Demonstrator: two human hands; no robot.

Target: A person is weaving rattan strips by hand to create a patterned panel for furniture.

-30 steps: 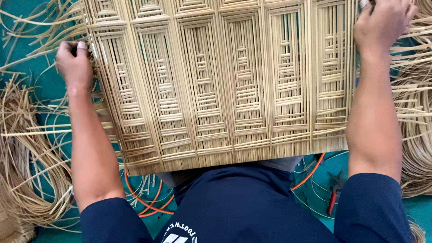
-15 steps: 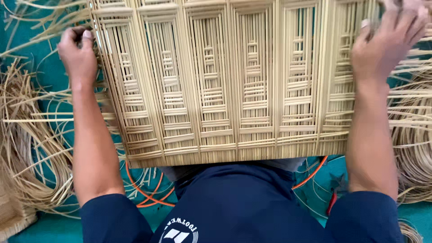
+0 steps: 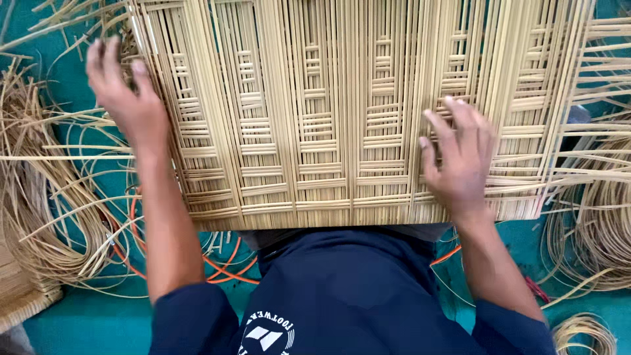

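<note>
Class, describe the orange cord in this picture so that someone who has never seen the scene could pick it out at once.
Start at the big woven cane panel across the person's lap, then look under its near edge, beside the left forearm. There the orange cord loops over the teal floor. Unlike the pale loose cane strands around it, it is bright orange, smooth and round.

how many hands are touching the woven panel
2. The left hand rests at the left edge of the woven panel; the right hand lies flat on its lower right part. No other hands show.

right hand (image 3: 460, 158) moved inward onto panel (image 3: 342, 112) | left hand (image 3: 128, 98) opened
</note>
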